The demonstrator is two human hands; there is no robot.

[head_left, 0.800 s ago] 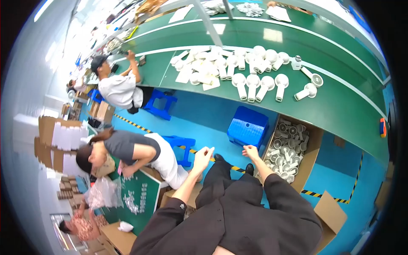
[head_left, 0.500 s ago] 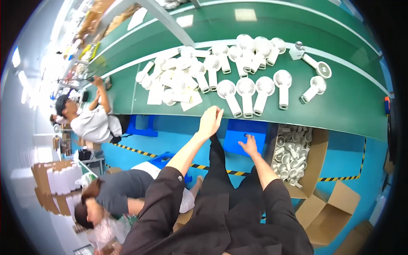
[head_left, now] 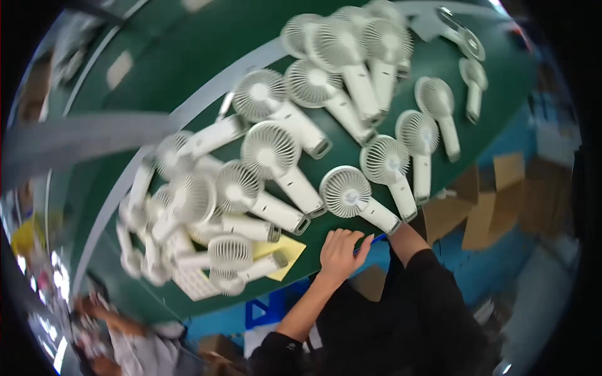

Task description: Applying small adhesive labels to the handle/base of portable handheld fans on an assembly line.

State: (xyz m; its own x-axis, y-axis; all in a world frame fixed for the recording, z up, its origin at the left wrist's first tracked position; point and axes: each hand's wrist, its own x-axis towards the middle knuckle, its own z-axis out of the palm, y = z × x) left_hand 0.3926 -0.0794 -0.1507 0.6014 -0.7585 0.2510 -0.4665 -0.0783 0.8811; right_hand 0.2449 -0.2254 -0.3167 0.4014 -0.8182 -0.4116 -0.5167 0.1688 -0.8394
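Observation:
My left hand (head_left: 340,254) is at the front edge of the green table (head_left: 313,233), empty, thumb apart from the fingers. A white handheld fan (head_left: 348,193) lies just beyond it, its handle pointing toward my right forearm (head_left: 407,243). That forearm reaches up to the table edge; the right hand's fingers are hidden there. More white handheld fans stand to the right in a loose row, among them one fan (head_left: 385,161) and another fan (head_left: 419,135). A crowded pile of fans (head_left: 191,197) covers the table's left part.
A yellow sheet (head_left: 285,258) and a pale sheet (head_left: 194,282) lie under the left pile. A grey metal bar (head_left: 88,141) crosses at left. Open cardboard boxes (head_left: 483,207) are on the right. A co-worker in a light shirt (head_left: 144,351) is at lower left.
The view has turned and come closer to the table, with some blur. My left hand's fingers have spread from a more closed shape. My right hand has gone from sight at the table edge.

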